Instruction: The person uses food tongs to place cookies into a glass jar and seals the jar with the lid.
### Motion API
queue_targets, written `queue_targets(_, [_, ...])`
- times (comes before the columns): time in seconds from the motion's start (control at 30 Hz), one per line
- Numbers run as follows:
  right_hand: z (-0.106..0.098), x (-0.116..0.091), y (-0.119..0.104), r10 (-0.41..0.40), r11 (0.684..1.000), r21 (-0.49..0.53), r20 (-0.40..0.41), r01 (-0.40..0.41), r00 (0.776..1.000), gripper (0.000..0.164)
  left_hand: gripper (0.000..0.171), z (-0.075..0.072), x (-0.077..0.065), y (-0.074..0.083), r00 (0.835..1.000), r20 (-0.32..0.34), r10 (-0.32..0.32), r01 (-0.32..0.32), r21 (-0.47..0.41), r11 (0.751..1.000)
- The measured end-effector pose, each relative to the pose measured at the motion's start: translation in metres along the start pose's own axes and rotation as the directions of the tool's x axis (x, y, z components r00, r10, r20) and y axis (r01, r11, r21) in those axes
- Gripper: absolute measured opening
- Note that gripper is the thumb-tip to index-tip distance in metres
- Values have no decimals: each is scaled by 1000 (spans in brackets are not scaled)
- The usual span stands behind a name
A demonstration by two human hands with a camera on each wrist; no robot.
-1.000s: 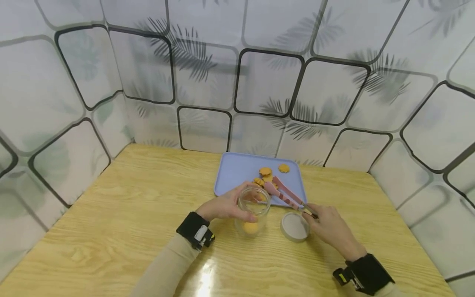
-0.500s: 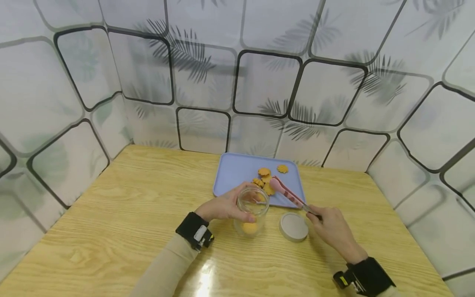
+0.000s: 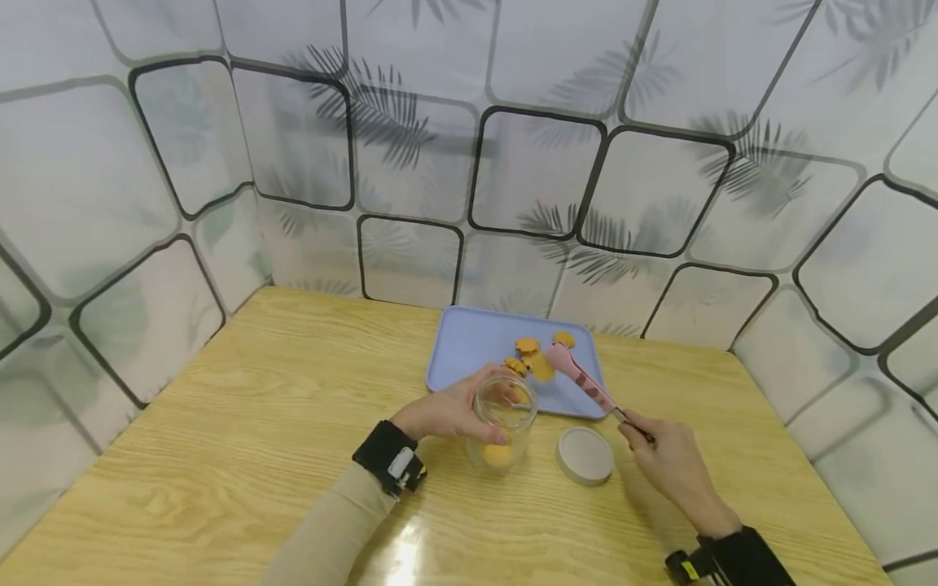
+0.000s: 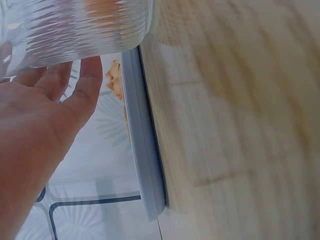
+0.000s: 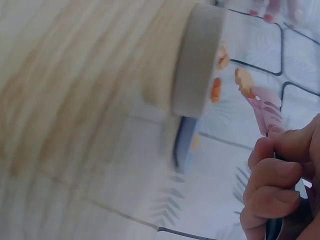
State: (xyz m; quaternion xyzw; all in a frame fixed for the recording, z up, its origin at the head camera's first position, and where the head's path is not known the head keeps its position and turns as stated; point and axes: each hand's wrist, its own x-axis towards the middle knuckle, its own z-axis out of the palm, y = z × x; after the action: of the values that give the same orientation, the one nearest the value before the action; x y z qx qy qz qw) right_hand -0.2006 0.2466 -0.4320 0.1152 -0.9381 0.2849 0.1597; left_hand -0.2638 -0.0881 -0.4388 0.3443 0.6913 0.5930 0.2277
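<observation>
My left hand holds a clear glass jar without a lid, thumb on the near side. Ribbed glass shows in the left wrist view. An orange-yellow cookie lies low inside the jar. My right hand grips pink-tipped tongs by the handle. In the right wrist view, a scalloped cookie is pinched at the tips of the tongs, off the tray. Several more cookies lie on the blue tray behind the jar.
A round pale lid lies on the wooden table between the jar and my right hand. Behind the tray hangs a patterned curtain that also closes off both sides.
The tongs have closed on a cookie and lifted it slightly from the pile, while my right hand has drawn a little right and nearer. My left hand keeps the jar in place.
</observation>
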Motion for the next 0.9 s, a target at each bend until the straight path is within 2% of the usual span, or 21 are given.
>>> queue_targets(0.13, [-11, -5, -8, -12, 998, 56, -44, 14, 999, 26, 75, -1, 1, -1, 1000, 1, 10, -10, -4, 1000])
queue_targets(0.27, [-22, -16, -19, -47, 985, 158, -92, 61, 995, 23, 75, -2, 1, -1, 1000, 22, 14, -14, -10, 1000])
queue_targets(0.4, [-30, -27, -32, -49, 963, 263, -78, 68, 996, 22, 76, -4, -2, 0, 999, 32, 0, 0, 12, 1000])
queue_targets(0.47, [-30, -32, -37, -83, 950, 294, -80, 103, 993, 22, 80, -6, -3, 2, 999, 35, -10, 10, 22, 1000])
queue_targets(0.6, [-27, -39, -44, -199, 933, 285, -96, 218, 975, 25, 95, -5, -6, 5, 997, -11, -70, 71, 60, 996])
queue_targets(0.7, [-23, -42, -46, -256, 921, 277, -100, 274, 962, 27, 97, -2, -7, 3, 993, -43, -106, 109, 81, 991])
queue_targets(0.9, [-19, -40, -53, -309, 917, 239, -79, 319, 948, 28, 90, -2, -6, 1, 994, -41, -100, 102, 43, 994])
